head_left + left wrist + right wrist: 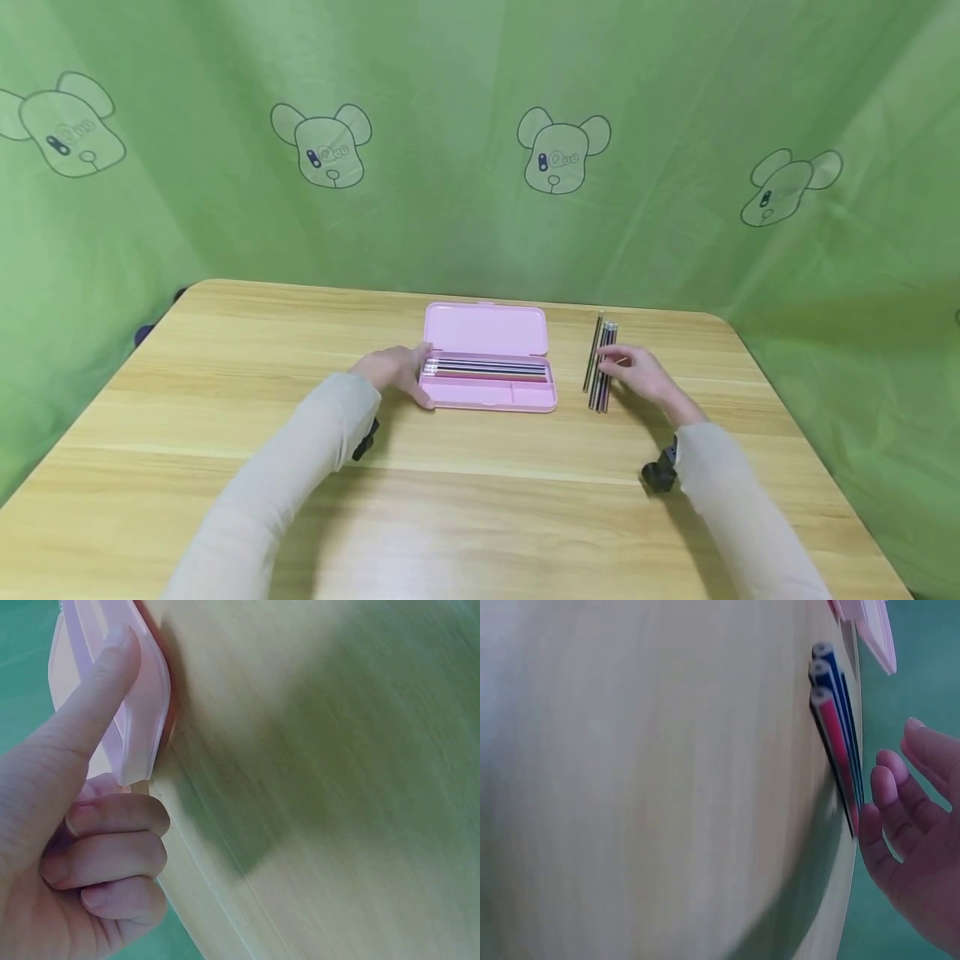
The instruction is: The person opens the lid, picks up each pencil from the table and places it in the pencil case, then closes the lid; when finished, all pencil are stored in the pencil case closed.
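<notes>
A pink pencil case lies with its lid folded back, and several pencils rest in its long rear compartment. My left hand holds the case's left end. Along the case edge in the left wrist view lies my left thumb, while the other fingers curl below. Right of the case, a bunch of striped pencils lies on the table, with a single pencil just left of it. My right hand is over the bunch, its fingers loosely bent; contact is unclear.
The wooden table extends toward me, its far edge just behind the case. A green curtain with printed bear heads hangs behind and at both sides. Inside the case, the front part has a small divider.
</notes>
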The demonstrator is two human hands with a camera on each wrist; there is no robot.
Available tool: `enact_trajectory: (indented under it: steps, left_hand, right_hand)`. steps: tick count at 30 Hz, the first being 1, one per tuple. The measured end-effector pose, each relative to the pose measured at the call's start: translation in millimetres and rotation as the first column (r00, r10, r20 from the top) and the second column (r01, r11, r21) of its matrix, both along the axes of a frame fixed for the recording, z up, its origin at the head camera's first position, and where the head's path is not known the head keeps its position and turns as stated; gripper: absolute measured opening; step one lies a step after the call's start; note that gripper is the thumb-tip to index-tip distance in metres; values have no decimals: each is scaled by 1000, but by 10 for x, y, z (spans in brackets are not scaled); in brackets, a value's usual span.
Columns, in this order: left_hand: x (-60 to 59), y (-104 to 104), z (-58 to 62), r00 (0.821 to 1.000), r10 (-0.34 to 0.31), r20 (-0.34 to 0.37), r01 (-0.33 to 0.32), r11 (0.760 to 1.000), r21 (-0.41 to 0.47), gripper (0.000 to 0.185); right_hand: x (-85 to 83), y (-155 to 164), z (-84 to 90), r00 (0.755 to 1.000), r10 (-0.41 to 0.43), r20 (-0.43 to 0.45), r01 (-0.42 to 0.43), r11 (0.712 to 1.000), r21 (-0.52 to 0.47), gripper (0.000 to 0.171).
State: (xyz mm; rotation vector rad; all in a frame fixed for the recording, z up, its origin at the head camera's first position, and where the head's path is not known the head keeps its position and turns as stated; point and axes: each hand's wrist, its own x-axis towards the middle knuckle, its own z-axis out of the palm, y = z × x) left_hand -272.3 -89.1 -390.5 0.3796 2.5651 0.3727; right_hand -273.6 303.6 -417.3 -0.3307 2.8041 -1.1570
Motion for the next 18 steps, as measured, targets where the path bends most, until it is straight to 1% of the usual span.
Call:
enact_trajectory:
  steps: [6,10,18]
  left_hand:
    - [-3,4,-7,1000,-6,-1,6,1000,3,112]
    - [3,7,-1,1000,-2,1,2,1000,4,111]
    - [7,0,15,1000,-15,-3,15,1000,5,110]
  right_hand:
    - [13,84,-3,1000,-26,3,26,1000,6,45]
    - [-8,143,-22,999,-25,25,24,999,38,51]
    - [-63,122,-42,998,43,53,-48,995,90,64]
